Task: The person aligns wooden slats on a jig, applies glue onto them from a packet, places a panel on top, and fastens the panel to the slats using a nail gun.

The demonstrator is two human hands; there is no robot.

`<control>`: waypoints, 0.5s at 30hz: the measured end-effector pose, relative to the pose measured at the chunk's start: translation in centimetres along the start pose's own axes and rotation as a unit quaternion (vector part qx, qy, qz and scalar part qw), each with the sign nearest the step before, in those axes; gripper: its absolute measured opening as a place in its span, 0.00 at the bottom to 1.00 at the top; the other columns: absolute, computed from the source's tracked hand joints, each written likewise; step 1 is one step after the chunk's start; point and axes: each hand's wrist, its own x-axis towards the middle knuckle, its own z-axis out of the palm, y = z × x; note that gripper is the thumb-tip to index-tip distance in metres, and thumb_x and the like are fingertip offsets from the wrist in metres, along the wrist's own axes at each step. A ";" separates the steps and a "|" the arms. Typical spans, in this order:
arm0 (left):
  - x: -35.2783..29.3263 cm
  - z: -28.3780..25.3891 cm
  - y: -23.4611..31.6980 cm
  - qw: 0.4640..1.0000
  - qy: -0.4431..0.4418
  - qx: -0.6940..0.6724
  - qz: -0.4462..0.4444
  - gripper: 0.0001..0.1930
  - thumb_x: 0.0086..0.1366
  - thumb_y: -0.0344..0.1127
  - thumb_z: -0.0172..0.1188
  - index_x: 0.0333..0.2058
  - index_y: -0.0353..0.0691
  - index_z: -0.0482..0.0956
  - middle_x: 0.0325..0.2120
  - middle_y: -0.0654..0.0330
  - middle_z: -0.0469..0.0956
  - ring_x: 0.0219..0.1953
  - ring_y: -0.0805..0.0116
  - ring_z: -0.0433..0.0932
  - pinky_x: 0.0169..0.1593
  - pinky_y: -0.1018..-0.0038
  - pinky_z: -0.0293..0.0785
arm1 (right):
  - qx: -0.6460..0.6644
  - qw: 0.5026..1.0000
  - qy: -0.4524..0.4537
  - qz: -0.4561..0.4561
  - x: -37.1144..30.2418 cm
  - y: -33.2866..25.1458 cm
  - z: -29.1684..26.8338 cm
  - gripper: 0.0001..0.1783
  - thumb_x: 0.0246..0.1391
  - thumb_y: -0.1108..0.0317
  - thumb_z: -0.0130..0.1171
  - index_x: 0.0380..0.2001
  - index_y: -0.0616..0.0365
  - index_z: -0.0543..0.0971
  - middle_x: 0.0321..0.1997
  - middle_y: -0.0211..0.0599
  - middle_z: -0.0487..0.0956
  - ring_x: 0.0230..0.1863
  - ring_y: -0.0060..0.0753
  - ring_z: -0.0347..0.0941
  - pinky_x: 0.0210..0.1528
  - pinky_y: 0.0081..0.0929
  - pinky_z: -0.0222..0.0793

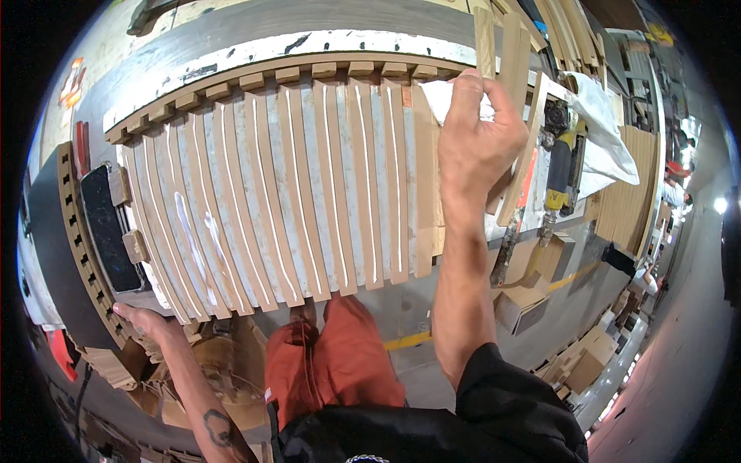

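Several brown wooden slats [297, 193] lie side by side across the pale work surface, most with a thin white line of what looks like glue along the top. Their far ends meet a long rail of wooden blocks [251, 80]. My right hand [482, 116] is closed around a crumpled white cloth [438, 100] above the rightmost slats, next to an upright wooden strip [484, 42]. My left hand [147, 319] is at the near left corner, a digit stretched out against a notched wooden strip [77, 224]; its other fingers are mostly hidden.
A black phone-like slab [106, 228] lies left of the slats. White smears [185, 231] mark the left slats. At right are a yellow and black power tool [557, 174], white sheeting [606, 147], stacked boards [627, 185] and an open cardboard box [525, 301] on the floor.
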 end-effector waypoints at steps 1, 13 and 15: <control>0.2 -0.2 -0.1 1.000 0.002 0.001 0.000 0.44 0.71 0.69 0.35 0.70 0.37 0.51 0.67 0.46 0.58 0.65 0.46 0.63 0.66 0.49 0.63 | -0.003 1.000 0.004 -0.007 0.0 0.1 0.0 0.14 0.56 0.63 0.60 0.25 0.65 0.81 0.16 0.32 0.73 0.20 0.25 0.66 0.25 0.27 0.61; -2.1 0.4 0.4 0.999 -0.035 0.000 0.023 0.41 0.73 0.65 0.34 0.70 0.36 0.50 0.68 0.47 0.58 0.67 0.47 0.61 0.68 0.52 0.62 | -0.016 1.000 -0.011 0.002 -2.4 0.1 -2.9 0.11 0.55 0.68 0.61 0.25 0.66 0.80 0.17 0.33 0.74 0.21 0.23 0.68 0.25 0.24 0.62; -3.1 0.7 0.6 0.999 -0.035 0.011 0.020 0.41 0.73 0.65 0.33 0.70 0.35 0.49 0.67 0.46 0.57 0.68 0.46 0.59 0.69 0.51 0.61 | 0.002 1.000 -0.010 0.017 -3.1 0.1 -3.7 0.10 0.52 0.71 0.62 0.22 0.67 0.78 0.20 0.39 0.76 0.21 0.30 0.70 0.26 0.27 0.65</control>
